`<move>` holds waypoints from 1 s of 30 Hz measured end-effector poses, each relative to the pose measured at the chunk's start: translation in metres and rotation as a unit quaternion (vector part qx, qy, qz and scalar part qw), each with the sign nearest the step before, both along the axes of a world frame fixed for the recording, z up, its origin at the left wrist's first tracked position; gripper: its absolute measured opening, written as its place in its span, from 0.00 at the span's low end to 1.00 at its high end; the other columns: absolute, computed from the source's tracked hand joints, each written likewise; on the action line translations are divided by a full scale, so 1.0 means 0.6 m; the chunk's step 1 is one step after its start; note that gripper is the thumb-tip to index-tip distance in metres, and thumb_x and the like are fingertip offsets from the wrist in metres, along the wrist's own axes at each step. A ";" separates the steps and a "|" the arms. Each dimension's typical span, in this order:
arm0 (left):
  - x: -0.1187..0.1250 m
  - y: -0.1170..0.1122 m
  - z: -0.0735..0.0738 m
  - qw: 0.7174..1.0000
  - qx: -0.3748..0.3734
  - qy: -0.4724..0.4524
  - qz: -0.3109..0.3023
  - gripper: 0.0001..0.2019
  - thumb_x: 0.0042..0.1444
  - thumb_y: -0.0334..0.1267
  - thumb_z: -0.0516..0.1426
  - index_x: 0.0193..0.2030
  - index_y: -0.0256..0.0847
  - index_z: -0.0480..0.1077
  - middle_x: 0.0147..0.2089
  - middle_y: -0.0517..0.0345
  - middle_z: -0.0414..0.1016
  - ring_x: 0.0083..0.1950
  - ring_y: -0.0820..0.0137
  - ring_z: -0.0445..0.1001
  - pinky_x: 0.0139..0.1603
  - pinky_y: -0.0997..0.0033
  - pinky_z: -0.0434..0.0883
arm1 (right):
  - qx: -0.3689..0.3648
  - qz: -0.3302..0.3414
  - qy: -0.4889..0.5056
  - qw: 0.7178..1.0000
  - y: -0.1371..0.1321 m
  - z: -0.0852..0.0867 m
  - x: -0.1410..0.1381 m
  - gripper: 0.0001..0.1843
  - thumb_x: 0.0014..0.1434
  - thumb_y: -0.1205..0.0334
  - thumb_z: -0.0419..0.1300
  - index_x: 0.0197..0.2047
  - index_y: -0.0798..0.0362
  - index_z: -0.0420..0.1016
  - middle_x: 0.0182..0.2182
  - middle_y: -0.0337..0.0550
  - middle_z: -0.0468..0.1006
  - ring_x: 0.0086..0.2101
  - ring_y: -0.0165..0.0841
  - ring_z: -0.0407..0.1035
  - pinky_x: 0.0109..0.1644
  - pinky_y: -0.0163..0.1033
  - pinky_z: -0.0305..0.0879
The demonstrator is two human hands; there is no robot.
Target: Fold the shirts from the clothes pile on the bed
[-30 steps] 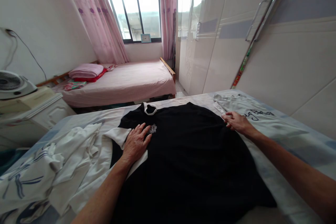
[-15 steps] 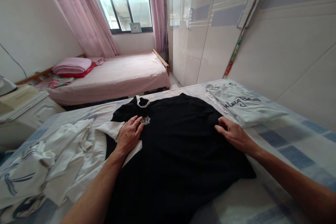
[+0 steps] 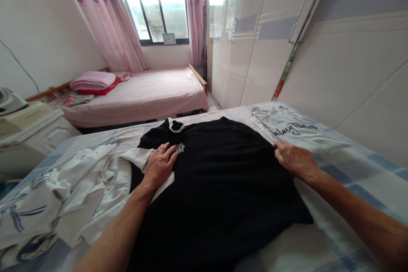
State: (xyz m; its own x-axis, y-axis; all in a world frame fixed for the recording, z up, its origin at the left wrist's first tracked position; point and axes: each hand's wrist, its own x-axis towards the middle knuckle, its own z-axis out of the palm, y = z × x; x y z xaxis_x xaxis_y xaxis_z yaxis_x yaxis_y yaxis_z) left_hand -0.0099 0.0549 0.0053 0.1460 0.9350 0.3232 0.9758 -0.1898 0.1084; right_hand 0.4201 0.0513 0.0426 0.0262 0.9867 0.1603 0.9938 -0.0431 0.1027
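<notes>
A black T-shirt [image 3: 216, 178] with a white collar and white-trimmed sleeve is spread on the bed in front of me. Its small white chest print lies just beyond my left fingertips. My left hand [image 3: 159, 165] rests flat on the shirt beside the white sleeve, fingers a little apart. At the shirt's right edge, my right hand [image 3: 295, 159] has its fingers closed, pinching the black fabric. The shirt's lower part runs out of view at the bottom.
White crumpled clothes [image 3: 86, 174] lie to the left on the checked bedsheet [image 3: 360, 191]. A pale shirt with dark lettering [image 3: 296, 129] lies at the far right. Beyond stand a pink-covered bed [image 3: 159, 87], a white wardrobe [image 3: 236, 63] and a white cabinet [image 3: 41, 136].
My right hand has moved slightly right and its fingers have closed on the shirt's edge, drawing the fabric straighter there. My left hand stays flat on the shirt. The view has tilted a little.
</notes>
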 end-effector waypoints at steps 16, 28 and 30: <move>0.004 0.005 -0.001 1.000 0.003 -0.002 0.021 0.20 0.63 0.45 0.47 0.57 0.42 0.67 0.61 0.49 0.65 0.62 0.59 0.63 0.62 0.54 0.60 | -0.029 0.095 0.026 0.995 0.260 -0.004 -0.142 0.15 0.59 0.56 0.51 0.42 0.53 0.75 0.45 0.48 0.75 0.43 0.36 0.70 0.43 0.38 0.62; 0.004 0.004 0.000 0.999 0.005 -0.023 0.024 0.19 0.63 0.45 0.47 0.56 0.44 0.68 0.61 0.50 0.66 0.61 0.60 0.63 0.62 0.53 0.60 | 0.008 0.082 0.027 0.996 0.319 -0.008 -0.163 0.20 0.62 0.54 0.46 0.44 0.56 0.74 0.47 0.53 0.73 0.47 0.40 0.67 0.48 0.42 0.61; 0.005 0.004 0.002 0.999 0.005 -0.028 0.020 0.19 0.63 0.45 0.47 0.56 0.44 0.68 0.61 0.50 0.66 0.61 0.59 0.64 0.61 0.53 0.60 | -0.012 0.097 0.045 0.994 0.332 -0.007 -0.178 0.21 0.62 0.49 0.46 0.41 0.53 0.75 0.46 0.50 0.74 0.47 0.39 0.67 0.47 0.41 0.61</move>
